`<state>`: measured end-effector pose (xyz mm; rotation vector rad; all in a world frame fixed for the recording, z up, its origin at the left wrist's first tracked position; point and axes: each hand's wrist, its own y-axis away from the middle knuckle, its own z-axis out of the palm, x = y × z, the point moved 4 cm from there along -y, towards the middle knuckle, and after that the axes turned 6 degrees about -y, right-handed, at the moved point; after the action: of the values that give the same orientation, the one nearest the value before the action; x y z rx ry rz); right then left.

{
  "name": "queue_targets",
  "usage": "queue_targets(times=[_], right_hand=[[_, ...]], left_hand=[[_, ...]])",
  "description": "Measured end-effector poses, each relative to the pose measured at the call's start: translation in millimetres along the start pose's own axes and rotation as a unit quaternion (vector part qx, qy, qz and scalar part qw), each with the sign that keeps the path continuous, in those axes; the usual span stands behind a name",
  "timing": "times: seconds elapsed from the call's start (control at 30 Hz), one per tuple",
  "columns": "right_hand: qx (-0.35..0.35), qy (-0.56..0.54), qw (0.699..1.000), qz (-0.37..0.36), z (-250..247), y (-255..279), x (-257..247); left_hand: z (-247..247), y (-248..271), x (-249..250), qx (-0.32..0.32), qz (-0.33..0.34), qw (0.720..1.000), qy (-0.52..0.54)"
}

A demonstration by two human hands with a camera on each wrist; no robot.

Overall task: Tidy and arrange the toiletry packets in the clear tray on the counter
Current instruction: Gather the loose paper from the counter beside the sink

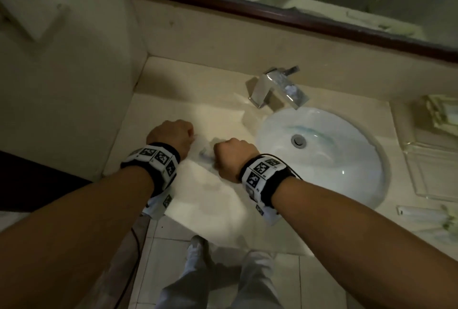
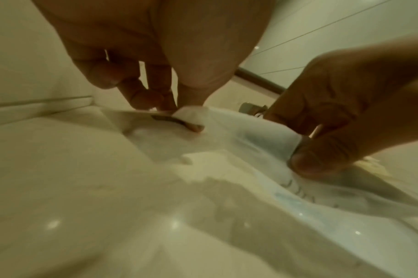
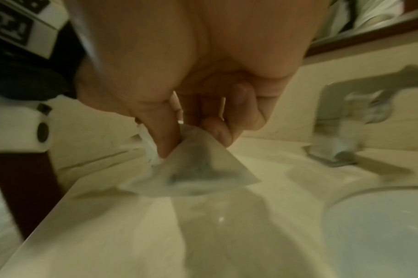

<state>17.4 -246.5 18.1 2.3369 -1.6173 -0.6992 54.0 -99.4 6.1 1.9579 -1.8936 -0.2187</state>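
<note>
**Toiletry packet held over counter, 9 o'clock of sink**

Toiletry packet [image 1: 207,153], white with blue print, is held between both hands above the counter [image 1: 173,90]. Left hand [image 1: 171,135] pinches one end with curled fingers [image 2: 155,105]. Right hand [image 1: 233,157] pinches the other end between thumb and fingers. The sink [image 1: 322,160] lies at 3 o'clock of the hands; the clear tray [image 1: 433,167] sits at 3 o'clock of the sink, well apart from the packet.

Dim bathroom: beige counter [image 1: 188,90], white sink [image 1: 347,184], chrome faucet [image 1: 277,88], dark-framed mirror [image 1: 272,15].
</note>
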Motion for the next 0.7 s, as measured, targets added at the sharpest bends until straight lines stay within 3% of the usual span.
queue_targets(times=[0.17, 0.3, 0.5, 0.7], right_hand=[[0.091, -0.086, 0.986, 0.113, -58.5, 50.4, 71.9], [0.188, -0.148, 0.947, 0.217, -94.6, 115.6, 154.4], [0.331, -0.287, 0.815, 0.380, -99.9, 217.5, 287.7], [0.358, -0.392, 0.688, 0.495, -60.7, 276.9, 428.1]], left_hand=[[-46.2, -2.6, 78.3, 0.029, 0.066, 0.996, 0.043], [-76.3, 10.2, 175.9, 0.069, 0.148, 0.983, 0.081], [-72.0, 34.5, 326.3, 0.059, 0.259, 0.959, 0.099], [-34.8, 41.4, 465.1, 0.034, 0.312, 0.948, 0.058]])
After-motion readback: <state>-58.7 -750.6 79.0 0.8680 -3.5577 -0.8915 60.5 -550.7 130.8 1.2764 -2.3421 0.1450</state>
